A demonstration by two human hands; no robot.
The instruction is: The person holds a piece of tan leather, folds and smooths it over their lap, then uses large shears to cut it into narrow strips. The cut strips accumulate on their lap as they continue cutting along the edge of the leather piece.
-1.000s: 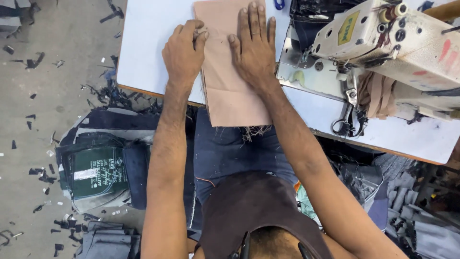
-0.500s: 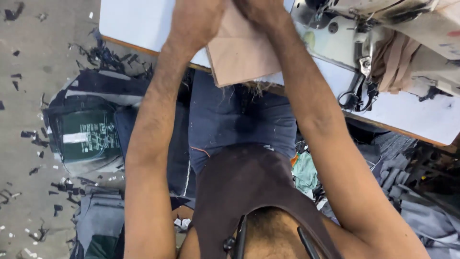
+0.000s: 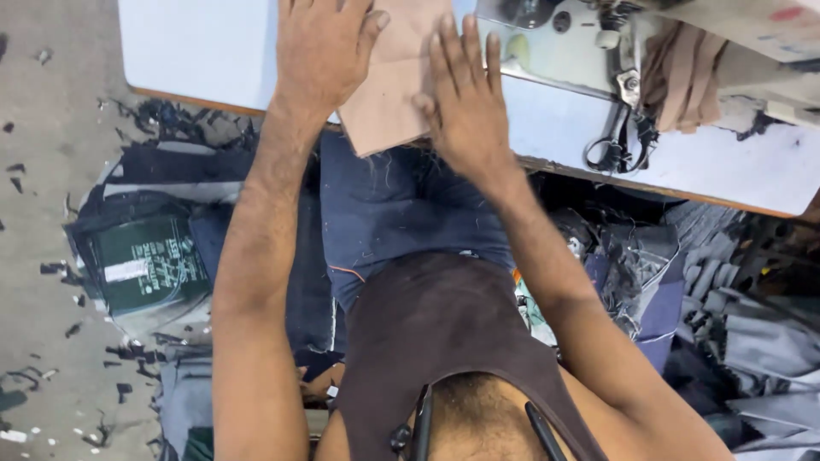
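Two bare hands lie flat on a tan, rectangular piece of smooth fabric (image 3: 389, 81): the left hand (image 3: 325, 51) presses its left part with fingers together and thumb out, the right hand (image 3: 465, 94) covers its right edge with fingers spread wide, and neither grips anything. The fabric rests on the white surface (image 3: 196, 51), its lower corner hanging past the wood-trimmed front edge above the person's dark blue denim lap. It looks plain, matte and uncreased. Compared with half a second ago, the hands sit lower in view and show whole, with fingers visible where before they were cut off at the top. Just right of the right hand stands the cream sewing machine (image 3: 683, 34), with black-handled scissors (image 3: 619, 141) lying beside it. On the floor at left, a dark green printed bag (image 3: 145, 265) lies among denim scraps.
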